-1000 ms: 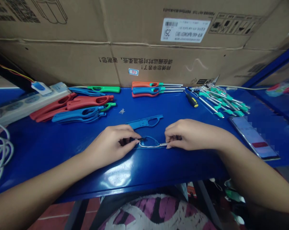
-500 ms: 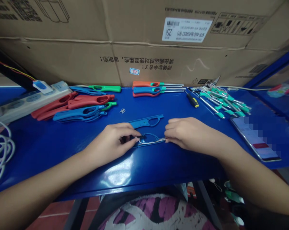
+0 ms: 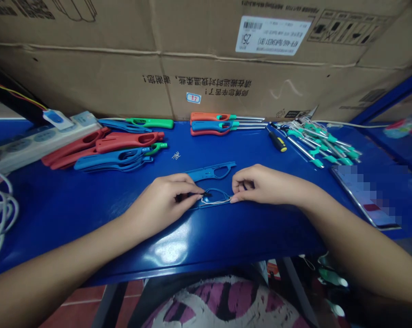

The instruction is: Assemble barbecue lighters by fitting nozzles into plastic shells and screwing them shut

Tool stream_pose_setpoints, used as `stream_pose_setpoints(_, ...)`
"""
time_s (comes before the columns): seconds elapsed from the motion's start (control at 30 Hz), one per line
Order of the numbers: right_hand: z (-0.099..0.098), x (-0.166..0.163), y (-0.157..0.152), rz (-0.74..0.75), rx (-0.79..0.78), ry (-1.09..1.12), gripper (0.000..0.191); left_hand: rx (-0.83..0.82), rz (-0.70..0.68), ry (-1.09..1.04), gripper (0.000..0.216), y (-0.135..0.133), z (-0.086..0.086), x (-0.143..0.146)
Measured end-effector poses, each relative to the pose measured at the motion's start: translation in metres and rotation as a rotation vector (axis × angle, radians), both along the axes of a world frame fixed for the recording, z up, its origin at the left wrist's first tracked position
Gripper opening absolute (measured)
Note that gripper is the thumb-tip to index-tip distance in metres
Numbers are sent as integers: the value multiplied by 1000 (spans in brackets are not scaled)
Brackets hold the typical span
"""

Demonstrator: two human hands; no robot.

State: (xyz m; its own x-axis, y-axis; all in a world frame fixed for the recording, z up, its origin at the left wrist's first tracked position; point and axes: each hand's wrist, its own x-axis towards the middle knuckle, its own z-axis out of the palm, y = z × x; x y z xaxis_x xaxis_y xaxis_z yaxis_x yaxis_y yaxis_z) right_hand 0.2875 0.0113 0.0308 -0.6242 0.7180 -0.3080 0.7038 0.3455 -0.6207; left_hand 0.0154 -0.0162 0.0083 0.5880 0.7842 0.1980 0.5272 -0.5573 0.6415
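Observation:
A blue lighter shell half (image 3: 215, 198) lies flat on the blue table (image 3: 89, 205) between my hands, with a wire loop and a small black part inside it. My left hand (image 3: 165, 200) pinches its left end at the black part. My right hand (image 3: 260, 184) pinches its right end with the fingertips. Just behind lies the other blue shell half (image 3: 211, 171), untouched.
Red, blue and green lighter shells (image 3: 106, 148) are piled at the back left beside a power strip (image 3: 28, 143). Assembled lighters (image 3: 222, 124), a screwdriver (image 3: 277, 140), green-tipped metal tubes (image 3: 320, 146) and a phone (image 3: 366, 193) lie right. Cardboard boxes (image 3: 206, 59) wall the back. Small screws (image 3: 175, 156) lie mid-table.
My right hand has slid left along the shell half, closer to my left hand. The left hand stays on the left end.

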Motion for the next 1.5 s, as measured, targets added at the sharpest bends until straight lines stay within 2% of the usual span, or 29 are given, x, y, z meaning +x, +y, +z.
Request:
stream_pose_setpoints(0.1, -2, -1, 4, -64, -79, -6, 27, 1, 1, 9, 19, -1, -2, -1)
stream_pose_setpoints(0.23, -2, -2, 4, -74, -88, -19, 26, 7, -8, 16, 18, -2, -3, -2)
stream_pose_setpoints(0.37, 1, -2, -3, 33, 73, 69, 15, 32, 6, -23, 17, -3, -3, 0)
stream_pose_setpoints(0.43, 3, -3, -8, 113, 152, 117, 19, 44, 22, -34, 16, -3, -3, 1)
stream_pose_setpoints(0.53, 2, -8, -15, 173, 207, 150, 26, 48, 42, -39, 16, -3, -3, 2)
stream_pose_setpoints(0.63, -2, -14, -17, 184, 232, 153, 18, 49, 60, -58, 16, -4, -3, 3)
stream_pose_setpoints(0.73, -8, -18, -17, 167, 216, 145, 12, 52, 69, -85, 16, -5, -3, 3)
stream_pose_setpoints(1.03, -10, -19, -17, 138, 206, 101, 13, 63, 66, -93, 14, -7, -3, 3)
stream_pose_setpoints(1.5, -12, -27, -26, 55, 283, 9, 8, 55, 68, -104, 13, -7, -4, 3)
